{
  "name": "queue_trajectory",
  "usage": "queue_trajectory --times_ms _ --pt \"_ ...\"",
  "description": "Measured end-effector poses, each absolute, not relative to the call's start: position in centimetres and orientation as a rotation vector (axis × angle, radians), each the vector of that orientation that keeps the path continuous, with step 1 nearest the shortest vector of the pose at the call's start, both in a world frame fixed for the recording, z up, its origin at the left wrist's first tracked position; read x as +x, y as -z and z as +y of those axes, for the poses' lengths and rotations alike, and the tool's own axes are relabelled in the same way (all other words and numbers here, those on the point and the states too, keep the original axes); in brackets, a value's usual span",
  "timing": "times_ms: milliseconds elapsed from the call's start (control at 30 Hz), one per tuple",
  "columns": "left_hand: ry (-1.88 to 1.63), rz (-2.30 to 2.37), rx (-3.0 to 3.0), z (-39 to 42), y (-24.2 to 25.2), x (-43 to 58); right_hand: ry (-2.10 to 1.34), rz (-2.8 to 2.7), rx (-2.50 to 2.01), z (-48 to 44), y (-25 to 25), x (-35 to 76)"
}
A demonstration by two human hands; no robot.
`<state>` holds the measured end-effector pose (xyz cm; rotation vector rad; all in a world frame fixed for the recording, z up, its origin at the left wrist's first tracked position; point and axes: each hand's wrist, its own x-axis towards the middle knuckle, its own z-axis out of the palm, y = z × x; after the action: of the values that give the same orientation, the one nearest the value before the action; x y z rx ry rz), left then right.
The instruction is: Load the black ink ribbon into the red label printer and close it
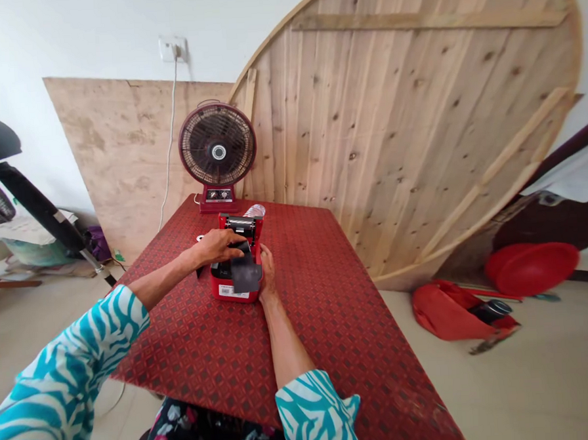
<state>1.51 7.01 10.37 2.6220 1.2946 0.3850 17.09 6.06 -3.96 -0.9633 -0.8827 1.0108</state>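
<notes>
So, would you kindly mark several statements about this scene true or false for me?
1. The right hand is against the side of the red device. True.
2. The red device is fully closed up. False: its lid stands open.
3. The left hand has its fingers on a dark sheet. True.
4. The table holds no fan. False: a maroon fan stands at the far end of the table.
5. A white cable is plugged into the wall outlet. True.
</notes>
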Motion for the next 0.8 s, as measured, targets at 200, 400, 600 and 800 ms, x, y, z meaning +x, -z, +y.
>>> queue_trajectory --times_ms 200,400,600,800 --pt "0.179 1.607 2.726 6.8 -11.8 3.9 -1.057 -0.843 -0.922 6.4 4.2 17.0" --pt "0.192 1.573 2.699 7.7 -10.6 4.4 -1.038 -0.842 -0.945 6.8 4.6 17.0" --pt "0.222 1.366 2.658 10.2 -8.7 4.0 -1.027 -0.846 -0.949 6.8 4.5 17.1" --pt "-0.332 1.193 2.463 8.7 -8.9 1.0 -1.035 -0.861 -0.937 6.0 3.7 17.0"
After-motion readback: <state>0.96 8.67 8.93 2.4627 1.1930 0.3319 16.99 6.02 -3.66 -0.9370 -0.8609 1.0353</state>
